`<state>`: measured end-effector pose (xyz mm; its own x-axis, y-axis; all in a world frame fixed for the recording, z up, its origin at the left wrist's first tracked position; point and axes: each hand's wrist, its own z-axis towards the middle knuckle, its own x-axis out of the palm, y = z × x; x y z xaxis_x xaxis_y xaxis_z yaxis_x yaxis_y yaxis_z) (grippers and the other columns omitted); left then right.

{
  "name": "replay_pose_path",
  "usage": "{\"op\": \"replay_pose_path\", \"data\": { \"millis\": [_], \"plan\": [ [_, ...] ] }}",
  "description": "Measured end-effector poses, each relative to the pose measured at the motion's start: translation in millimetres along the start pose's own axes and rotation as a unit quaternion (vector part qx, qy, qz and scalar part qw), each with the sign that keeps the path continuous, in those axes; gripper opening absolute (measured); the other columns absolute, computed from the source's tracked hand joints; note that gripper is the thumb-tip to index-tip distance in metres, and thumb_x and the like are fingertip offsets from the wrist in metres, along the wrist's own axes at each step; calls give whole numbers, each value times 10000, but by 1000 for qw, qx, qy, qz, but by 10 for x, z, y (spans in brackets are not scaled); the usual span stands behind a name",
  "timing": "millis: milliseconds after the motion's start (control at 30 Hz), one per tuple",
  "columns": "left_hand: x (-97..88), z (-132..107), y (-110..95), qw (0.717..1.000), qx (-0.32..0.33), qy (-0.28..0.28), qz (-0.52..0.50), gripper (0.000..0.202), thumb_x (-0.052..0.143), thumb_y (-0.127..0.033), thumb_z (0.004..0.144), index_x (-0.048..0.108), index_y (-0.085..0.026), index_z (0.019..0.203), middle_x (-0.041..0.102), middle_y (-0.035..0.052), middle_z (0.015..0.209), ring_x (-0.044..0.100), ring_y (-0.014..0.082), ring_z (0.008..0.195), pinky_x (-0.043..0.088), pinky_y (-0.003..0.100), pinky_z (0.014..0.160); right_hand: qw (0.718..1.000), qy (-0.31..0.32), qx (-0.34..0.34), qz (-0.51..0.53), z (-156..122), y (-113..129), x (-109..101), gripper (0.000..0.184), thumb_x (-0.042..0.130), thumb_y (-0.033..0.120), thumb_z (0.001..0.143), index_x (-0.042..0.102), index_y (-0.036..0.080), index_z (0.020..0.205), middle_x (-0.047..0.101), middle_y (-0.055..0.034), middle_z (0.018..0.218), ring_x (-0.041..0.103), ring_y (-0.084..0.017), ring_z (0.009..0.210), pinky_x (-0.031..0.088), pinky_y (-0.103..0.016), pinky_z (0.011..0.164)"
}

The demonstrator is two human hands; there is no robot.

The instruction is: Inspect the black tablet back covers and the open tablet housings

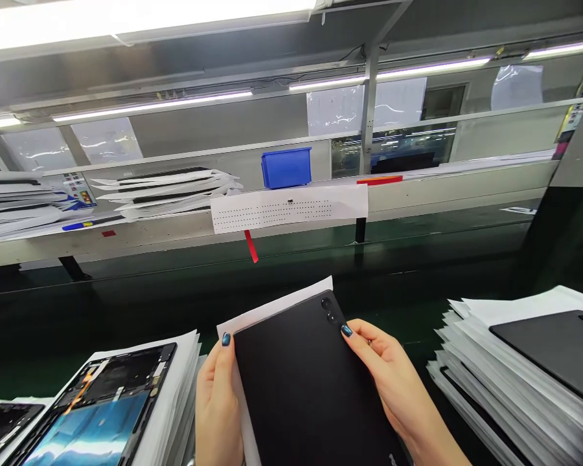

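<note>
So the person's got a black tablet panel (301, 382) up in front of them, lens end away, over the bench's middle. Left hand (218, 401) pinches the left edge along with a white sheet (276, 303) underneath; right hand (391, 369) grips the opposite edge, thumb by the lenses. Can't tell if it's a whole tablet or just a cover. Looks stiff, thin, fairly light, probably slick and scratch-prone, so edge holds near the corners make sense, off the lenses. Stacks flank it: an opened tablet (107, 414) on the left one, papery right stack (486, 382). Farther back, a shelf (457, 192) with a blue bin (286, 168).
</note>
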<state>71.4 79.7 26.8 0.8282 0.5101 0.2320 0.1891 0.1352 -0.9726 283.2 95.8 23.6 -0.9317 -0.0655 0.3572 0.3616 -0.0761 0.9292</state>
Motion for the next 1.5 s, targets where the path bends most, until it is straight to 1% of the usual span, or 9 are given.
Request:
{"op": "replay_pose_path", "data": {
  "millis": [133,400,533,633,800,967,1200,1367,1500],
  "plan": [
    [101,-130,-122,996,-3,69,-60,602,810,-668,626,758,-206,1007,764,63,970,689,327,999,597,314,741,1000,14,13,11,4,-9,22,439,811,605,746,706,181,787,596,10,678,517,-137,633,436,-217,595],
    [107,-197,-197,998,33,12,-55,454,764,-578,740,740,-219,1018,759,28,955,680,297,1027,582,274,765,1000,23,14,-13,33,-155,91,427,743,605,808,630,222,959,612,13,707,554,-155,641,461,-248,598],
    [51,-122,-157,997,70,-11,-32,383,738,-558,779,733,-228,974,755,6,939,665,289,1084,567,285,861,986,-54,-90,-133,118,-186,1,523,824,526,720,611,260,1117,644,-56,1086,582,-265,1075,488,-359,889],
    [21,-90,-177,998,51,-28,-36,314,694,-499,821,744,-237,989,753,1,889,675,281,1056,568,306,869,997,30,-29,-66,135,-167,-80,665,829,506,729,555,298,1299,590,-74,1308,554,-274,1202,472,-377,954],
    [-119,58,-193,1000,19,0,21,197,757,-419,751,778,-247,844,752,13,828,676,296,1048,578,337,873,978,187,53,76,65,-55,-68,603,794,566,781,628,263,1275,699,-56,1047,663,-197,830,513,-284,713],
    [-276,247,-90,999,-18,1,35,395,784,-508,704,773,-195,944,759,55,951,655,352,1092,598,375,799,992,124,7,33,63,-31,5,537,643,645,888,702,214,1203,720,-81,1008,666,-235,842,519,-353,816],
    [-281,303,-141,997,-42,37,45,449,840,-583,600,778,-235,878,746,18,793,701,281,868,567,275,573,979,197,-33,41,-10,-17,-13,453,654,620,899,752,232,1111,722,-61,915,669,-228,850,516,-322,774],
    [-96,154,-273,999,-7,-23,47,373,809,-489,536,741,-227,793,767,40,916,673,321,1035,571,308,722,990,105,-67,-64,-79,97,11,367,665,553,918,782,207,954,674,-13,792,596,-157,728,460,-224,643],
    [-36,124,-302,997,-45,-63,24,365,757,-433,502,725,-206,787,763,43,870,671,327,1042,557,303,721,985,147,-64,-57,-78,141,-1,389,618,558,945,759,211,1049,687,-20,843,588,-149,683,491,-250,676]
  ]
}}
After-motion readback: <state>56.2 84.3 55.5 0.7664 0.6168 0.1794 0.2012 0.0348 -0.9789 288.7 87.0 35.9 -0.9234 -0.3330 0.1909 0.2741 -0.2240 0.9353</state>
